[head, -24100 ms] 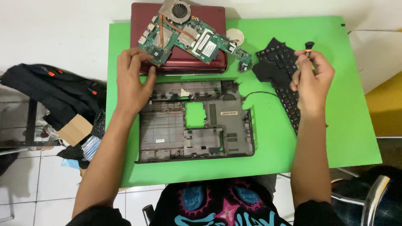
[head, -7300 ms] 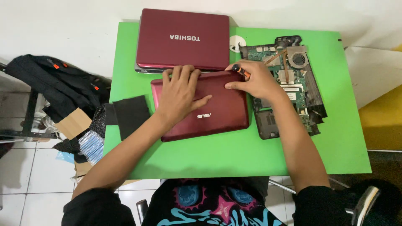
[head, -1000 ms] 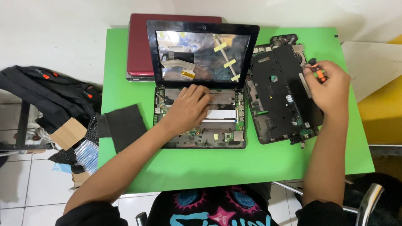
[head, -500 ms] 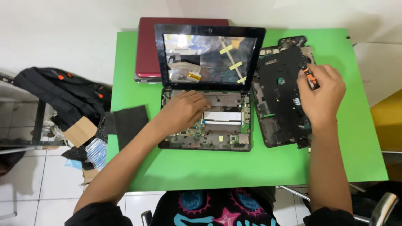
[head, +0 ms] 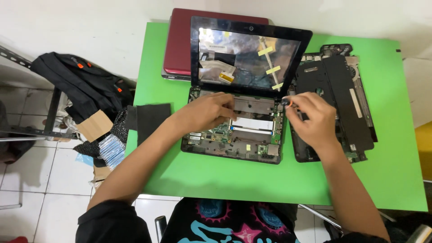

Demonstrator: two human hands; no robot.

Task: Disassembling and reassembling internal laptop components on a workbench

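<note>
My left hand (head: 208, 110) lies flat, fingers spread, pinning the opened netbook base (head: 234, 132) at table centre. Right hand (head: 315, 119) pinches a small screwdriver (head: 286, 102) at the base's 2 o'clock corner. Looks mid-unscrewing; next needs the tip seated square.

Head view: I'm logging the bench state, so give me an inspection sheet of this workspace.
Surface: green table top, mostly covered.
Job's things: open small laptop with its keyboard removed, circuit boards exposed; small orange-handled screwdriver.
Clutter: dismantled black laptop base to the right; closed dark red laptop behind; black flat pad to the left.
Grippers: left hand rests on the open base; right hand holds the screwdriver at its right hinge corner.
Cables: flat ribbon taped inside the screen frame.
Surroundings: black backpack, white tiled floor.
</note>
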